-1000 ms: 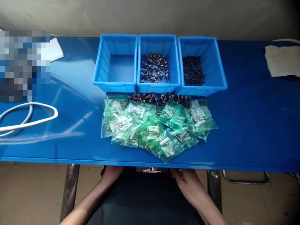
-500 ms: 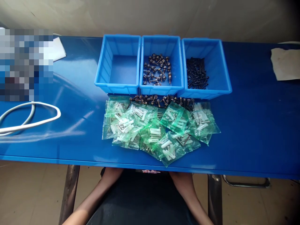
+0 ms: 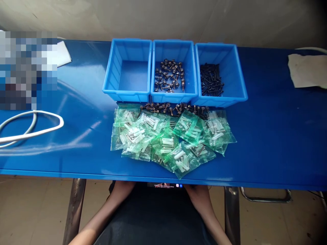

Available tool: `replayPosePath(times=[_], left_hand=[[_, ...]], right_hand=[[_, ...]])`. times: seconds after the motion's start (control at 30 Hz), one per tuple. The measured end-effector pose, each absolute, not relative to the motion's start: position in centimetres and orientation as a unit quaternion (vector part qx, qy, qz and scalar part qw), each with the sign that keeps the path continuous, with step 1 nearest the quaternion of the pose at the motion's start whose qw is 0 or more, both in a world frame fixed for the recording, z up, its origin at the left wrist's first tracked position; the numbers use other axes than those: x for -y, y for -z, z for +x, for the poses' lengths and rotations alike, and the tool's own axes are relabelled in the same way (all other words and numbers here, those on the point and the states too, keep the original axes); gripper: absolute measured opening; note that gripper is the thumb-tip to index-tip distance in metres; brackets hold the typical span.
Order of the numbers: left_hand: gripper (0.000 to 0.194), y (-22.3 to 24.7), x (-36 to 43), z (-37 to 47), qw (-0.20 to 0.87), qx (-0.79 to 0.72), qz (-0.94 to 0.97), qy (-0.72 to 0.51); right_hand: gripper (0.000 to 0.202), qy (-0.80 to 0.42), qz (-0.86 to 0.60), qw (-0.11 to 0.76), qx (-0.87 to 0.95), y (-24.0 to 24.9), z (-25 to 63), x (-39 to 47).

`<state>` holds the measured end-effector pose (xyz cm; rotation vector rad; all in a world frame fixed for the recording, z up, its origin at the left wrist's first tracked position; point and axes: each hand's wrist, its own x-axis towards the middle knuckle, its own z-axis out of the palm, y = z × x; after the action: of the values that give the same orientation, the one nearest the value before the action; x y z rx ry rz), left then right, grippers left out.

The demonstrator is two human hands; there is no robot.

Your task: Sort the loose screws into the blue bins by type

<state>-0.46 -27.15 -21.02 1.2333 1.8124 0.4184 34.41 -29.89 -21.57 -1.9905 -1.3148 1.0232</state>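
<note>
My left hand (image 3: 124, 187) and my right hand (image 3: 196, 191) are below the table's front edge, near my lap, with the fingers hidden under the tabletop. Part of a dark screen (image 3: 163, 185) shows between them; whether either hand touches it cannot be seen. On the blue table (image 3: 263, 146) lies a pile of green clear packets (image 3: 167, 144) with white plugs and screws inside. Loose bronze-coloured bolts (image 3: 176, 108) lie behind the packets. Three blue bins stand in a row: the left bin (image 3: 127, 92) holds nothing, the middle bin (image 3: 173, 95) holds bolts, the right bin (image 3: 219, 99) black screws.
A white cable (image 3: 48, 127) loops on the table at the left, beside a blurred patch and a white paper (image 3: 63, 54). A beige sheet (image 3: 308, 70) lies at the far right. Below the table are metal legs (image 3: 232, 214) and a metal bar (image 3: 265, 200).
The view has shifted slightly, so the bins and packets appear a little further left. Small coloured icons now show on the screen between my hands. Both hands stay below the table edge.
</note>
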Motion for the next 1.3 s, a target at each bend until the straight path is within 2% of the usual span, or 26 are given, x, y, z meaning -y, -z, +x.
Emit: replayPosePath(times=[0.1,0.2,0.27,0.6,0.87,1.3], left_hand=[[0.041,20.5,27.4,0.1,0.482,-0.706,0.493,-0.162],[0.048,19.5,27.6,0.9,0.492,-0.695,0.496,-0.167],[0.054,18.7,27.5,1.6,0.493,-0.691,0.501,-0.169],[0.061,16.9,26.4,2.5,0.516,-0.684,0.493,-0.151],[0.07,16.4,26.0,2.0,0.541,-0.684,0.47,-0.135],[0.067,16.9,25.9,2.4,0.535,-0.673,0.491,-0.14]], right_hand=[[0.047,-0.41,-0.724,0.274,0.483,21.4,33.8,29.9],[0.064,-0.421,-0.719,0.289,0.472,20.6,33.0,30.2],[0.068,-0.421,-0.719,0.295,0.467,20.0,32.5,30.3],[0.053,-0.372,-0.735,0.307,0.477,19.9,29.8,30.3],[0.057,-0.358,-0.743,0.308,0.474,20.4,30.2,30.5],[0.063,-0.366,-0.737,0.282,0.493,21.0,31.3,30.8]])
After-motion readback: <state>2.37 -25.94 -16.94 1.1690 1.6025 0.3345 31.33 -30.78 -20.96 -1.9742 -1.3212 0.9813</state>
